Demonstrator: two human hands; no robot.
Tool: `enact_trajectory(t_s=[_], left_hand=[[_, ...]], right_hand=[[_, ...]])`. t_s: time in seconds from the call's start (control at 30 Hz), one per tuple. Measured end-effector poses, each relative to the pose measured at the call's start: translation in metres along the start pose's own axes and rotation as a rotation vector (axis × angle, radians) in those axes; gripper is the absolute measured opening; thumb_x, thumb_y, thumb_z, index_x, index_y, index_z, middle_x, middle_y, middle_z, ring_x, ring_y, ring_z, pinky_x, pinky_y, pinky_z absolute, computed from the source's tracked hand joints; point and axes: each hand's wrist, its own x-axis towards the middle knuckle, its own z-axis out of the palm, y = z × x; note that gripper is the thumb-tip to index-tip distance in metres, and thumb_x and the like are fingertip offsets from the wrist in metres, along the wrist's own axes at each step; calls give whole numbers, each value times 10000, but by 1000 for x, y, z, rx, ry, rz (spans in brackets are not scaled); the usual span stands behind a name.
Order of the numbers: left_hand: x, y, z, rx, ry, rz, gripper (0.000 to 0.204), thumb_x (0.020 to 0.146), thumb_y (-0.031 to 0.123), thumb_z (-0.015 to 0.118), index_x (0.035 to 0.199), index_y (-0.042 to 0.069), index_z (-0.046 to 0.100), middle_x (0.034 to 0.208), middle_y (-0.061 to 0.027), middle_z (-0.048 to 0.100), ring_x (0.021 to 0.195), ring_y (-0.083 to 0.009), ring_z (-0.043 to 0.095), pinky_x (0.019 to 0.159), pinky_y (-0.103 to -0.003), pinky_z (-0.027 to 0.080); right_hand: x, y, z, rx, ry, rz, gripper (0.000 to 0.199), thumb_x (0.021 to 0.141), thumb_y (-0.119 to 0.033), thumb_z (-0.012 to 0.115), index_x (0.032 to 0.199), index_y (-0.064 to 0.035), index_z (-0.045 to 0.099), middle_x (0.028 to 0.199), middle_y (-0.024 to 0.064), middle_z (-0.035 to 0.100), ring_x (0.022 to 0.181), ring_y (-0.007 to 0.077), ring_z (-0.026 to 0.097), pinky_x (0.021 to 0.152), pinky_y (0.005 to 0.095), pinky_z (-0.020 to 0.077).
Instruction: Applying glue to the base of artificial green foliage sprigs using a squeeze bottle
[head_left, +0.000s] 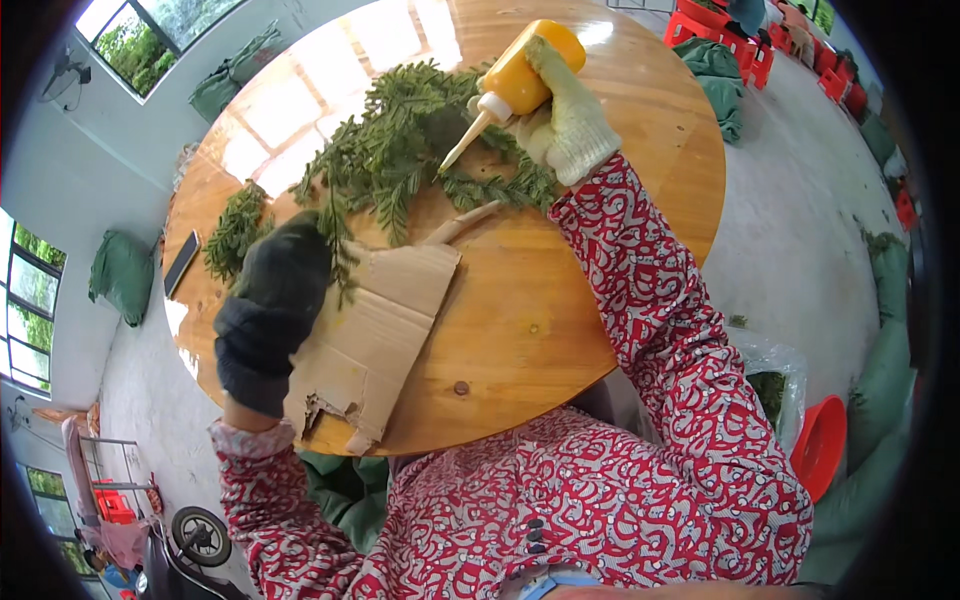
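Note:
My right hand [568, 120], in a pale knitted glove, is closed around a yellow squeeze bottle [528, 66] with a white cap. The bottle is tilted, its long nozzle pointing down and left over a pile of green fir sprigs [385, 140]. In a dark glove, my left hand [280, 270] pinches a fir sprig [340, 245] that hangs beside its fingers. Below that hand lies a torn piece of cardboard [385, 320] on the round wooden table [520, 350]. A smaller bunch of fir sprigs [238, 232] rests just beyond the left hand.
A dark phone [181, 264] lies near the table's left edge. Green sacks [122, 275] stand on the floor by the wall. At the right are a red basin [820, 448] and a clear plastic bag [775, 380]. Red stools [720, 40] stand at the far right.

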Motion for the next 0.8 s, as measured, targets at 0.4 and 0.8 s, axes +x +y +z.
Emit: enact_trajectory(t_s=[0.4,0.8], left_hand=[[-18,75,3,-436,-74,-280,255,828,11,656,1076,61,690,1108,-147,679,1049,-256,655,896,-356,519],[-35,117,-6,-214,190,-158,386,738,34,689,1116,14,616,1188,-210,594,1137,-415,565,952,-491,451]], right_hand=[[-15,10,20,-88,-100,195,376,952,-256,641,1209,-16,507,1040,151,618,906,313,654,803,491,577],[-41,18,29,-122,-212,340,380,972,-283,610,1220,-20,491,1056,195,626,937,333,648,888,534,542]])
